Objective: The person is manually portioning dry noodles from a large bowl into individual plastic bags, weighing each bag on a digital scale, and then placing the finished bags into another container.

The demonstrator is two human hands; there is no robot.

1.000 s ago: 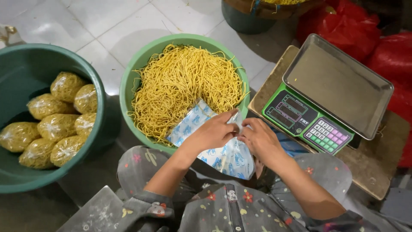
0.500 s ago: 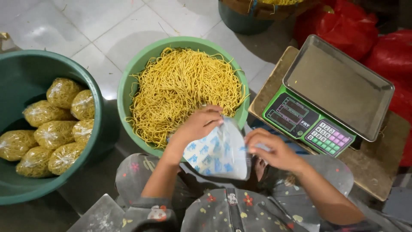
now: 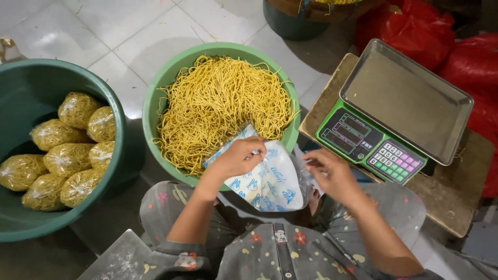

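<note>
Left hand: the left hand (image 3: 239,158) is pinching the upper edge of the plastic bag (image 3: 270,179), thumb and fingers closed on the film near its mouth, knuckles turned toward the basin.

Right hand: the right hand (image 3: 332,173) is gripping the bag's opposite edge, at about 3 o'clock from the left hand; its fingertips are curled on the film, though how firmly they are pressing cannot be told.

Plastic bag: a clear bag with blue print, hanging between the two hands over the person's lap, just at the near rim of the light green basin (image 3: 155,88). It is looking flat and empty.

Long axis of bag: running from roughly 10 o'clock, where a corner is lying on the noodles, down to 4 o'clock near the lap.

Noodles: a heap of yellow noodles (image 3: 223,103) is filling the light green basin, lying at 11 to 12 o'clock from the left hand's fingers and touching the bag's far corner.

Nearer hand: the left hand is sitting nearer the noodles; the right hand is nearer the scale (image 3: 394,111), which is standing at 1 o'clock from it on a wooden stand (image 3: 467,197).

Packed bags: filled bags of noodles (image 3: 62,150) are lying in the dark green tub (image 3: 31,78), well apart at 9 o'clock.

Background: red sacks (image 3: 456,46) are standing behind the scale.
</note>
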